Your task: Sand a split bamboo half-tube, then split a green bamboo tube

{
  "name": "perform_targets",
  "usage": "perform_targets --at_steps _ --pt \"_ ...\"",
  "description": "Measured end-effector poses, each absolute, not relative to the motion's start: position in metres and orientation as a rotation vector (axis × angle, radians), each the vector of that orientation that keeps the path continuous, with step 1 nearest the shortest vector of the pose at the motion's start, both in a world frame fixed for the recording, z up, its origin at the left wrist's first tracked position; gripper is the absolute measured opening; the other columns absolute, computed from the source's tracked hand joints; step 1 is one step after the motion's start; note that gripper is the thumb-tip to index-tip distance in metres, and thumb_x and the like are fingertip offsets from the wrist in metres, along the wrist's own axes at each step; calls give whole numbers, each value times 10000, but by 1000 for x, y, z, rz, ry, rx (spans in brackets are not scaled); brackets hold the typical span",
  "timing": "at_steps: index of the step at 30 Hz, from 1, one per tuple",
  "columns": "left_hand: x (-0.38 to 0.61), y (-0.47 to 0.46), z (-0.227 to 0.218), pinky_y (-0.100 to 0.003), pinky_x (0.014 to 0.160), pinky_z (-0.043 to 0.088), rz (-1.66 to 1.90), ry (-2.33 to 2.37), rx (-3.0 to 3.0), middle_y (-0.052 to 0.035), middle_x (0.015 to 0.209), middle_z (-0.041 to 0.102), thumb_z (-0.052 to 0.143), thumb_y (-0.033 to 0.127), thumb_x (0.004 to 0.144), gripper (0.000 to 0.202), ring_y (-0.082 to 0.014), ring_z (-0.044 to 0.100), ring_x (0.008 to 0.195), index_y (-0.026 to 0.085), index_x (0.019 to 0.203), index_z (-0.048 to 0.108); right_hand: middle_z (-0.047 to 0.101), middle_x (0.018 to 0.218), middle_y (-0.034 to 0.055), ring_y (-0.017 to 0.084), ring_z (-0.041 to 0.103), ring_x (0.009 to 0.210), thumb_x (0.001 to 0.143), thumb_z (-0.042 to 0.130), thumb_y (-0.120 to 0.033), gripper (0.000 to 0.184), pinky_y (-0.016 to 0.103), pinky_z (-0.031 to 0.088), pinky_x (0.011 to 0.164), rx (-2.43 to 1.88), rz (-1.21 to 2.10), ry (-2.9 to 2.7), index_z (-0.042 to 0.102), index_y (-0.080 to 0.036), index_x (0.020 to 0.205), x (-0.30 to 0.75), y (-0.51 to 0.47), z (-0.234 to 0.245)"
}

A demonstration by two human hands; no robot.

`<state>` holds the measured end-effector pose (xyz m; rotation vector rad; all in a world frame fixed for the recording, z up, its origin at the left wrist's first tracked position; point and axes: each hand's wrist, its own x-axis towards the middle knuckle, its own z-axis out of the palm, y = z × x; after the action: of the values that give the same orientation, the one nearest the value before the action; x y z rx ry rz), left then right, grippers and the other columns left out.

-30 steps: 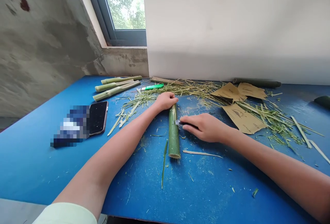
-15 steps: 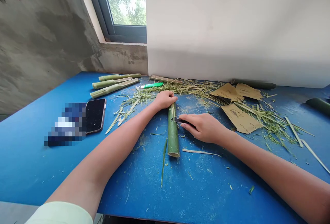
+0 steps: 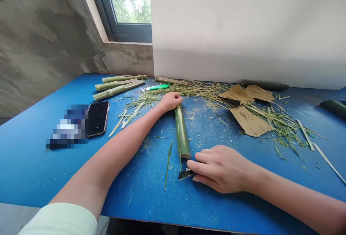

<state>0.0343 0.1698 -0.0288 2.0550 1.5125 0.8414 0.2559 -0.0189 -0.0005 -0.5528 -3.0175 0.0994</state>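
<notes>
So: hands well apart, each at its own end of the work. Left hand [image 3: 170, 101] over the far end of a green bamboo tube [image 3: 181, 132], touching it, with a firm grip or a mere rest impossible to tell. Right hand [image 3: 221, 168] low by the tube's near end, closed on a short dark knife blade [image 3: 186, 174], with the steel jutting out past the fingers, just beside the tube's cut rim. Tube lying flat and slightly slanted on a blue table [image 3: 243, 206], between the two hands, a thin green sliver [image 3: 168, 164] close alongside. Farther up the table, pale-green bamboo pieces [image 3: 116, 90] and a green utility knife [image 3: 158, 87] near the wall. Left of the arm, a black phone [image 3: 97, 118] beside a pixelated, unreadable object [image 3: 67, 127]. To the right, loose bamboo shavings [image 3: 283, 128] strewn around brown sandpaper sheets [image 3: 250, 120]. At the back edge, a long dark-green bamboo length [image 3: 265, 85] against the white wall [image 3: 229, 29]. At the bottom left, a pale-green sleeve [image 3: 59, 220] on the left arm.
</notes>
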Motion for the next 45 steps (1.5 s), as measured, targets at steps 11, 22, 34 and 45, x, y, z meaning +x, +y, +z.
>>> perform_targets --at_steps 11,22,34,45 --pt "35 165 -28 -288 657 359 829 1496 2128 -8 692 596 517 489 885 361 -177 516 688 196 680 568 768 991 71 245 670 701 1042 356 -518 433 329 344 564 -1369 -211 -2732 635 -265 1255 281 33 41" --pt "36 170 -34 -280 748 414 847 1325 2224 -17 873 695 501 487 909 340 -183 585 832 201 817 661 767 1090 67 262 707 868 1054 355 -492 424 326 372 658 -1305 -250 -2744 609 -262 1303 249 104 18" --pt "40 175 -36 -285 716 408 835 1420 2117 4 800 671 572 500 830 311 -178 570 783 211 778 673 778 1007 63 242 703 820 1058 370 -475 412 309 384 670 -1164 -108 -2767 624 -254 1296 258 114 -1" --pt "43 171 -35 -294 721 391 846 1476 2119 11 797 674 563 475 834 281 -183 572 782 224 784 680 758 1178 74 255 727 958 1070 376 -421 396 334 466 739 -976 14 -2804 622 -228 1314 281 73 -9"
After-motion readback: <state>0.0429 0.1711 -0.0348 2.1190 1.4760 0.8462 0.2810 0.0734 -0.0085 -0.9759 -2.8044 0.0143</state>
